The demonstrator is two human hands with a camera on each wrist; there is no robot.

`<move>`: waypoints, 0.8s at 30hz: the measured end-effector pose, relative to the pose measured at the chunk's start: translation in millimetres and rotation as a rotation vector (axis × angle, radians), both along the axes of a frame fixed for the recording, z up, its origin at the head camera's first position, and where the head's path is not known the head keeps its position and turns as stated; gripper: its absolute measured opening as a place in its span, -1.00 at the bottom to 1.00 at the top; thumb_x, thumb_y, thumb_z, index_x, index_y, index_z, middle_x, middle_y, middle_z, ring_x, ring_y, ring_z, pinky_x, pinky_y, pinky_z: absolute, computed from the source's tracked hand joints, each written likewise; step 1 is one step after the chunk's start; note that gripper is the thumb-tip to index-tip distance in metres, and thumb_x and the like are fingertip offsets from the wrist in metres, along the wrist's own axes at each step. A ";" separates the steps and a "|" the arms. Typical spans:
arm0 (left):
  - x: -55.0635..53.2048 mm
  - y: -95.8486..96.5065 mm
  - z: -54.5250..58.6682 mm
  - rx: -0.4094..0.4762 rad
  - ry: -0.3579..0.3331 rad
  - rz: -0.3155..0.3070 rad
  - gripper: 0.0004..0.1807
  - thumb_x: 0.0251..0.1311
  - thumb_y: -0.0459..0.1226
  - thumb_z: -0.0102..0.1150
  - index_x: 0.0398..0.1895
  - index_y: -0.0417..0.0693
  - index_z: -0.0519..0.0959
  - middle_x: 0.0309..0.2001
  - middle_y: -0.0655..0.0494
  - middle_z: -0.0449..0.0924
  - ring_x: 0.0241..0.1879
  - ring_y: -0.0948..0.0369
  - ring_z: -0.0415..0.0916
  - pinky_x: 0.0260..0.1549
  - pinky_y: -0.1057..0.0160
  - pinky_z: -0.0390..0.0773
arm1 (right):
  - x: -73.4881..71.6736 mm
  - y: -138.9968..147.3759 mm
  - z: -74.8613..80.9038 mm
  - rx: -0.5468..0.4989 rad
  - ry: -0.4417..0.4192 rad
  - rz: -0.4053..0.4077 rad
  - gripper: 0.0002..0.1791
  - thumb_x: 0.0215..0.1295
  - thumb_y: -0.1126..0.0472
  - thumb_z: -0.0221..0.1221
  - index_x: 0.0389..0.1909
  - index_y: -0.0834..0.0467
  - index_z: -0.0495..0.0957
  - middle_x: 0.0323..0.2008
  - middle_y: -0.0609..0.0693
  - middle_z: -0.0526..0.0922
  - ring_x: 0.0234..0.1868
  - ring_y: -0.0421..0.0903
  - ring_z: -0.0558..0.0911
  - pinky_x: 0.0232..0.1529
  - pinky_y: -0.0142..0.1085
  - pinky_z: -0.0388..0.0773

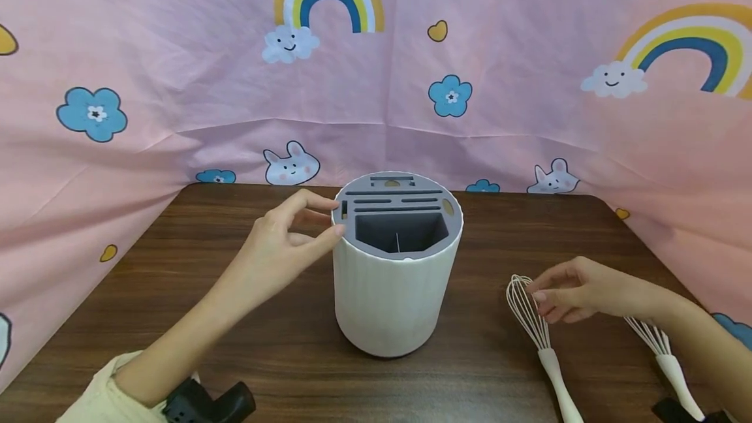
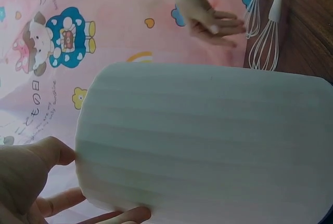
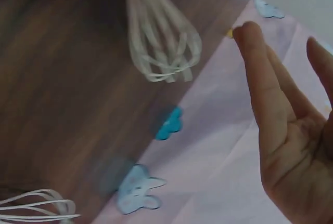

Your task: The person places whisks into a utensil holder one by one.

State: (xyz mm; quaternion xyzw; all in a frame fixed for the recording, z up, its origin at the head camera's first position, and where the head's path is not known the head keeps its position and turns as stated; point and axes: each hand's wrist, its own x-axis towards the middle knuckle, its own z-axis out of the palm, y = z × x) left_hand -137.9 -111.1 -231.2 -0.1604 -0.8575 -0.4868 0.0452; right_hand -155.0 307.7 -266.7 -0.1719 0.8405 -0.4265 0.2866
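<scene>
A white ribbed cylindrical utensil holder [image 1: 390, 305] with a grey slotted insert [image 1: 405, 200] stands upright in front of me. My left hand [image 1: 288, 234] rests its fingertips and thumb against the holder's left rim. In the left wrist view its thumb and spread fingers [image 2: 136, 214] touch the holder's wall near the top. At the right, my right hand [image 1: 578, 292] hovers by the wire head of a white whisk [image 1: 529, 315], fingers relaxed and nothing held. Another white whisk [image 1: 670, 361] lies farther right, partly hidden by my right forearm.
The dark wooden table [image 1: 264, 338] carries the holder and whisks. Behind and at both sides hangs a pink patterned cloth [image 1: 376, 96]. The holder's insert has several narrow slots and a divided larger opening [image 1: 376, 230].
</scene>
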 end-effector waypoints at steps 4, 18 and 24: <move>0.0 -1.1 -0.1 0.005 -0.001 -0.002 -0.56 0.13 0.06 0.15 0.05 0.14 0.43 0.02 0.10 0.47 -0.30 0.24 0.62 -0.33 0.13 0.45 | 6.2 11.5 -18.2 0.034 -0.053 -0.010 -0.63 0.32 0.21 0.06 -0.04 0.46 0.43 -0.30 0.18 0.59 -0.28 0.09 0.61 -0.30 -0.09 0.54; -1.5 -1.5 0.4 0.007 0.002 -0.006 -0.56 0.14 0.06 0.15 0.05 0.16 0.43 0.03 0.13 0.45 -0.26 0.22 0.61 -0.32 0.12 0.46 | 26.8 26.7 -63.2 0.067 -0.099 0.040 -0.72 0.29 0.18 0.10 -0.48 0.32 0.57 -0.58 0.09 0.60 -0.57 -0.04 0.62 -0.59 -0.25 0.53; -2.5 -0.7 -0.6 0.004 -0.001 -0.006 -0.56 0.13 0.07 0.15 0.05 0.18 0.43 0.02 0.14 0.44 -0.25 0.23 0.61 -0.30 0.11 0.45 | 32.6 26.4 -68.1 0.018 -0.128 0.094 -0.71 0.28 0.24 0.11 -0.55 0.37 0.54 -0.65 0.02 0.60 -0.63 -0.15 0.60 -0.65 -0.28 0.51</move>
